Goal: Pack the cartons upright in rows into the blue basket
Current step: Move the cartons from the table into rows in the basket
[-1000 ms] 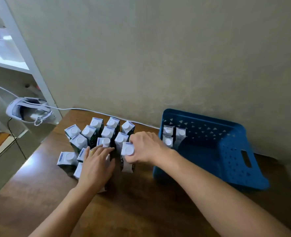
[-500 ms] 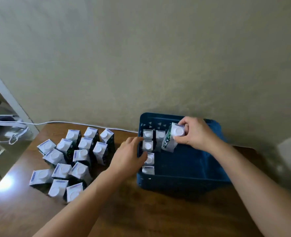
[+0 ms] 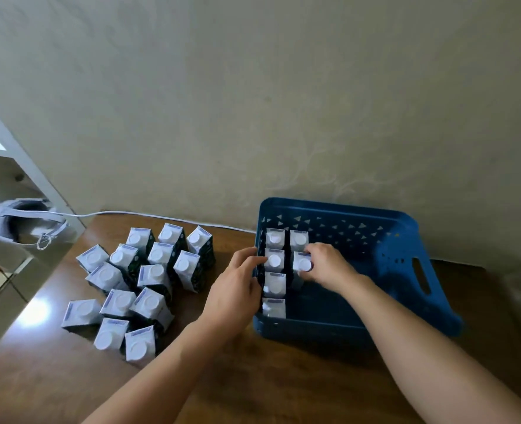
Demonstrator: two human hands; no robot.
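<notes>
The right hand [image 3: 329, 266] grips a carton [image 3: 302, 264] upright inside the blue basket [image 3: 405, 255]; the left hand [image 3: 234, 289] rests on its rim.

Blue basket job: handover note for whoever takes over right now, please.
Right hand: gripping a carton by its top, setting it second in the second row of the blue basket.
Left hand: on the basket's left rim, fingers touching a packed carton.
Done: four cartons upright in the left row, one more at the back of the second.
Left: finish this placement, then pack the cartons on the table, about fifteen.
</notes>
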